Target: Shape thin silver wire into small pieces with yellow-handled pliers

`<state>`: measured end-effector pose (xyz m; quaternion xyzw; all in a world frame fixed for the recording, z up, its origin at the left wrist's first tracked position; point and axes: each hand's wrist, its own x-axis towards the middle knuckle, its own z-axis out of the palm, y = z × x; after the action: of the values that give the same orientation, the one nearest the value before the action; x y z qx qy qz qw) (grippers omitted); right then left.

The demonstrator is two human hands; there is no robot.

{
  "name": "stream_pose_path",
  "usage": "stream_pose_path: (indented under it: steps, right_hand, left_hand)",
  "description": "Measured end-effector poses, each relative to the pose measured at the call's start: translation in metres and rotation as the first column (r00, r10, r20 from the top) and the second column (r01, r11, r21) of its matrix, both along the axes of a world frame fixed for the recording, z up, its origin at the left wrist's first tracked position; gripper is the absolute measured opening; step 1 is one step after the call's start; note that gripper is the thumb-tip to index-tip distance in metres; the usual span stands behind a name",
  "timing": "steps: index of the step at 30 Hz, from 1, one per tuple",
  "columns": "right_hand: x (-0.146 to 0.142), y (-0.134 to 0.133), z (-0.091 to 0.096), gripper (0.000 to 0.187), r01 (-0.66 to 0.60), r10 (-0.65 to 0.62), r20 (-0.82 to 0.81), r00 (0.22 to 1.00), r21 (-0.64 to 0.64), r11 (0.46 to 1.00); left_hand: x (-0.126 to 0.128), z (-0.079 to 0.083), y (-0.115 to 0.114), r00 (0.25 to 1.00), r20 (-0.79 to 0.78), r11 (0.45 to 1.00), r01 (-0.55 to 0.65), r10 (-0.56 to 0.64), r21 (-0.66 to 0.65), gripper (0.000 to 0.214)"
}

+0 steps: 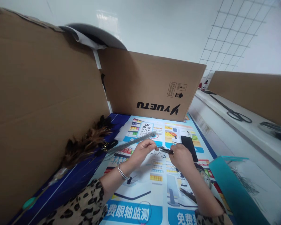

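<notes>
My left hand (144, 150) is closed in a pinch on a long bundle of thin grey wires (131, 143) that slants up and right over the printed poster (140, 200). A silver bangle sits on that wrist. My right hand (181, 156) is closed round a small dark tool (165, 150), perhaps pliers, whose tip points left towards my left fingers. The two hands are almost touching above the poster. A black phone (189, 147) lies just beyond my right hand.
Cardboard walls (152, 82) stand at the left and back. A brown feather duster (86, 143) lies along the left wall. A teal tray (234, 187) with thin wire pieces sits at the right. Scissors (236, 114) lie on the white ledge beyond.
</notes>
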<state>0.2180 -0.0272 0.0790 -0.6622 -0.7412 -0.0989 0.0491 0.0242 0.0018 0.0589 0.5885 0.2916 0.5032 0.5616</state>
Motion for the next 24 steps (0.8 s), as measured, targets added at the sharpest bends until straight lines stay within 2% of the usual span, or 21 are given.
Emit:
stream_pose_path:
  steps: [17,24]
  right_hand:
    - [-0.0038,0.0002,-0.0065,0.014,-0.012,0.012,-0.012,1.0,-0.024,1.0]
    - [-0.0033,-0.0001,-0.0066,0.016,0.005,-0.005,0.022,1.0,0.033,0.999]
  left_hand:
    - [-0.0018,0.0014,0.0003,0.997,-0.066,0.999,0.033,-0.031,0.028,0.016]
    - [-0.0001,-0.0002,-0.0013,0.993,-0.114,0.998,-0.023,0.03,0.062,0.017]
